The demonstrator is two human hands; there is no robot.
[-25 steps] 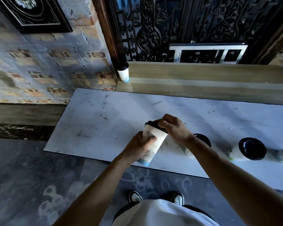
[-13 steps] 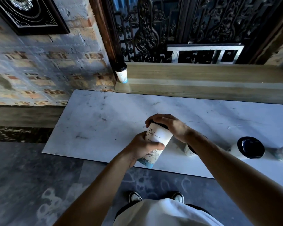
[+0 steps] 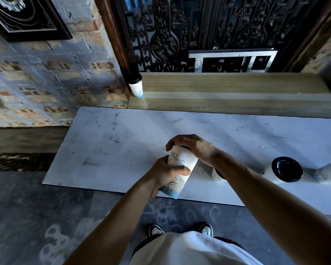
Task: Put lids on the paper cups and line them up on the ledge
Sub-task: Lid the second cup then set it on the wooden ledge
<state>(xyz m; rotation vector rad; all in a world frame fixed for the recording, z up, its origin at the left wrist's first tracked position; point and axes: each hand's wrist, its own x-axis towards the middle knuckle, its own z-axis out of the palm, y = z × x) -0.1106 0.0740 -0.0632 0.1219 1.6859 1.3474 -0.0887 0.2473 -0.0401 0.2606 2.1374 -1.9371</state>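
Centre of frame, above a white marble slab: a printed paper cup, tilted with its top toward the upper left, gripped around its body by the left hand, fingers curled round the wall. Over its mouth, the right hand, fingers arched and clamped down on a black lid, mostly hidden beneath the palm. At right on the slab, a lidded cup, another cup partly concealed behind the right forearm, and a third cut off by the frame edge. Upper centre-left, one lidded cup upright at the left end of the wooden ledge, beside the brick wall.
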